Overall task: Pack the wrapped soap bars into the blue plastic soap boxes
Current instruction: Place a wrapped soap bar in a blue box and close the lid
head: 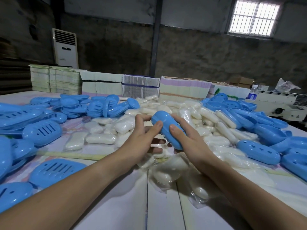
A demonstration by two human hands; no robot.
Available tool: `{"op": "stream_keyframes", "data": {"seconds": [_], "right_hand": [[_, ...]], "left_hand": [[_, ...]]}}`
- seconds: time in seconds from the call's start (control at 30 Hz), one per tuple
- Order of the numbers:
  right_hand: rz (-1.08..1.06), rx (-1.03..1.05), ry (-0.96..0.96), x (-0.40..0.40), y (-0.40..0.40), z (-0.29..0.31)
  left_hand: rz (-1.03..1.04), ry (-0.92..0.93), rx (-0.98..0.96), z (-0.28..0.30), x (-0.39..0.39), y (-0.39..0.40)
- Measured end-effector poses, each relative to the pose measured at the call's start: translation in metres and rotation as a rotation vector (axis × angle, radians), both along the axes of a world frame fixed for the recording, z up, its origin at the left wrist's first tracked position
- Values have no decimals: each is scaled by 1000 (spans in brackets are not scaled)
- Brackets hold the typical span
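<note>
I hold a closed blue soap box (167, 126) above the middle of the table with both hands. My left hand (142, 138) has its thumb on the box's top and its fingers curled under it. My right hand (187, 138) grips the box from the right, thumb on top. A big heap of wrapped white soap bars (182, 113) lies behind and under my hands. Whether a bar is inside the held box is hidden.
Open blue box halves (41, 131) are piled at the left, closed and open blue boxes (259, 151) at the right. Stacks of flat cartons (139, 85) line the table's far edge. A machine (282, 103) stands at the far right, an air conditioner (65, 47) at the back wall.
</note>
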State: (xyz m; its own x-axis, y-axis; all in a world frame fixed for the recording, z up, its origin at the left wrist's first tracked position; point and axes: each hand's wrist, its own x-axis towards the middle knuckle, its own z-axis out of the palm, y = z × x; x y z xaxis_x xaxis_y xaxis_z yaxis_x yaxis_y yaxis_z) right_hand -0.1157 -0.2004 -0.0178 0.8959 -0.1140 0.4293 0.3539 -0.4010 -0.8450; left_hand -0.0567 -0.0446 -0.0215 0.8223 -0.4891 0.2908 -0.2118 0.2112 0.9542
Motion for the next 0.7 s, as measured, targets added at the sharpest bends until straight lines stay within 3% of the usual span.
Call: {"op": "stream_keyframes", "data": {"seconds": [0.7], "right_hand": [[-56, 42, 7, 1, 12, 3]], "left_hand": [[5, -78, -43, -4, 2, -3]]}}
